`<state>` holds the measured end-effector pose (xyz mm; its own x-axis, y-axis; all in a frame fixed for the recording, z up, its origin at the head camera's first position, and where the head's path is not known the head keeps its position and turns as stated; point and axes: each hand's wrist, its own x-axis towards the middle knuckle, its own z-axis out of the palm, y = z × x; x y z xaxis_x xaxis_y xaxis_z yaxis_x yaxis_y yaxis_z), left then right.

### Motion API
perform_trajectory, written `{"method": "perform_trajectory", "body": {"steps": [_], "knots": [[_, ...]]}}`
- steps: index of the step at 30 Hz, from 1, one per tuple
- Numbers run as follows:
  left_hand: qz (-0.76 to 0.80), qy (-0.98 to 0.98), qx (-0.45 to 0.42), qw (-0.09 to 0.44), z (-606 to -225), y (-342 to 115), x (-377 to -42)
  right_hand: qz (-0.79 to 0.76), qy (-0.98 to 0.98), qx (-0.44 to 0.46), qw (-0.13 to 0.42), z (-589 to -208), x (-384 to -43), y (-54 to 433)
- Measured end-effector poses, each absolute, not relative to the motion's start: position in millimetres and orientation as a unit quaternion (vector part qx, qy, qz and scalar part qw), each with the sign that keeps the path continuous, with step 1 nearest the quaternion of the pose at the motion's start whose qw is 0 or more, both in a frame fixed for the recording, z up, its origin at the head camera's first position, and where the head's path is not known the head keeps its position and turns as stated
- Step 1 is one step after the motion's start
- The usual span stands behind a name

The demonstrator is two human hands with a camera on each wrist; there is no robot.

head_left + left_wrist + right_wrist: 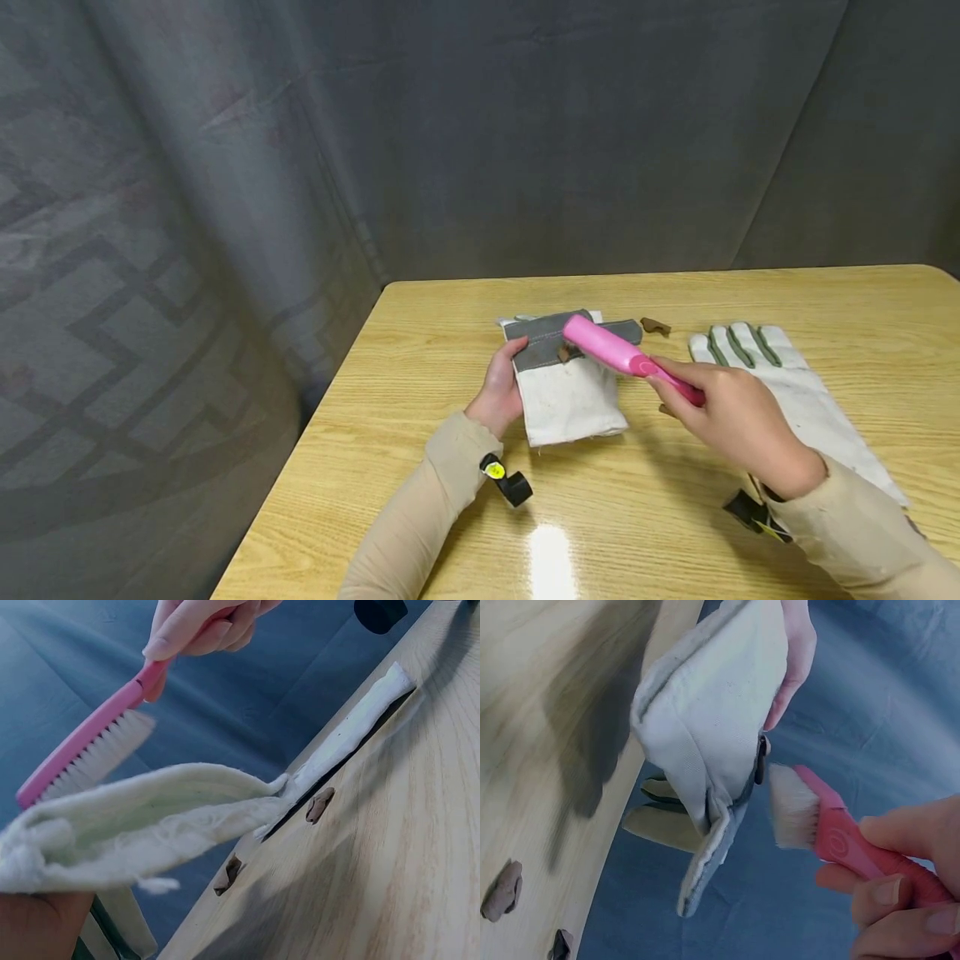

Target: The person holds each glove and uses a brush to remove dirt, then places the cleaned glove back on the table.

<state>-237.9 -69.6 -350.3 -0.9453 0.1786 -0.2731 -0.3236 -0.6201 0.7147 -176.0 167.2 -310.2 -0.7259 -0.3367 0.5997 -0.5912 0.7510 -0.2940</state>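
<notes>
My left hand [501,385] grips a work glove [572,404] by its side, thumb on top, holding it up over the table. The glove has a white canvas cuff, a grey band and green-lined fingers. Its cuff opening faces the camera in the left wrist view. On the grey band sits a small brown scrap [564,354]. My right hand [742,417] grasps a pink brush [603,343] by the handle, above the glove. Its white bristles [793,810] point at the glove, with a small gap between them in the right wrist view.
A second white glove [798,392] lies flat on the wooden table [420,350] at the right, partly behind my right hand. Brown scraps [320,805] lie on the tabletop between the gloves. Grey curtains [570,142] hang behind and left of the table.
</notes>
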Motion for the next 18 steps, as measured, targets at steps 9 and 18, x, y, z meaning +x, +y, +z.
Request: {"method": "perform_trajectory", "body": {"steps": [9,18], "knots": [[0.896,0.409,-0.083,0.148,-350.5,-68.8,-236.8,0.254,-0.888,0.272,0.269,-318.6,-175.1,159.9],[0.898,0.407,-0.090,0.141,-350.9,-70.8,-238.8,0.228,-0.907,0.255,0.247,-312.2,-173.0,163.1]]}}
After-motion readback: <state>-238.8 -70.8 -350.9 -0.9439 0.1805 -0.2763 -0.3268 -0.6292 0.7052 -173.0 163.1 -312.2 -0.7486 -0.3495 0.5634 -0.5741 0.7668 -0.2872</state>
